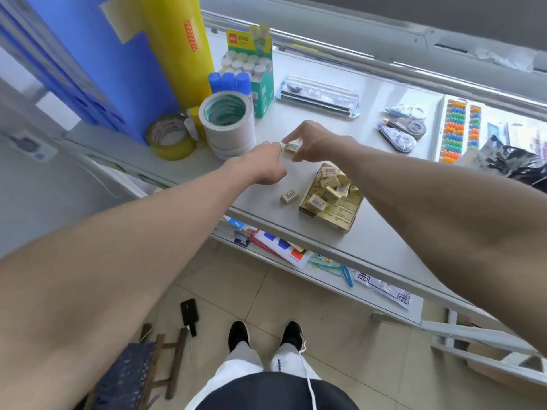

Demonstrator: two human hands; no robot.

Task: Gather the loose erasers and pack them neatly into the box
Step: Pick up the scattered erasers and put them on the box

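A small cardboard box (344, 224) sits near the front edge of the grey shelf, holding several pale yellow erasers with barcode labels, some stacked flat, some tumbled on top. One loose eraser (289, 195) lies on the shelf just left of the box. Behind it, my right hand (313, 140) pinches another eraser (291, 147) between thumb and fingers, slightly above the shelf. My left hand (263, 165) is curled into a fist right beside that eraser; what it holds, if anything, is hidden.
Tape rolls (228, 125) and a yellow tape roll (170, 140) stand left of my hands. A green box of glue sticks (251, 69), a ruler set (318, 96), correction tapes (398, 137) and a bead abacus (457, 128) lie behind and right. A lower shelf holds papers.
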